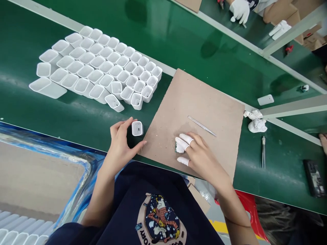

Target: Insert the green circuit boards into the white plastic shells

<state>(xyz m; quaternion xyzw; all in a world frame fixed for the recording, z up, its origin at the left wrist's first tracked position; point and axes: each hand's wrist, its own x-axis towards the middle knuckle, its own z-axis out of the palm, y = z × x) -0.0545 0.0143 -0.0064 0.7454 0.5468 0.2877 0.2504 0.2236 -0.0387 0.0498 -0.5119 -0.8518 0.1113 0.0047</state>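
Note:
A small white plastic housing (137,128), open at the top with a dark slot inside, stands on the green bench by the cardboard's left edge. My left hand (121,144) is beside it, thumb and fingers spread apart, the fingertips close to its far left corner. White finger cots cover the thumb and two fingers of my right hand (198,153). Those fingers are bent around a small green-edged piece (180,149) with a white top, low over the cardboard sheet (204,98); the fingers partly hide it. Metal tweezers (201,126) lie on the cardboard beyond my right hand.
Rows of similar white housings (97,61) stand at the back left, one tipped near the front. Crumpled white cloth (257,125), another metal tool (263,152) and a black device (314,178) lie right. Across the bench is a co-worker's gloved hand (240,11).

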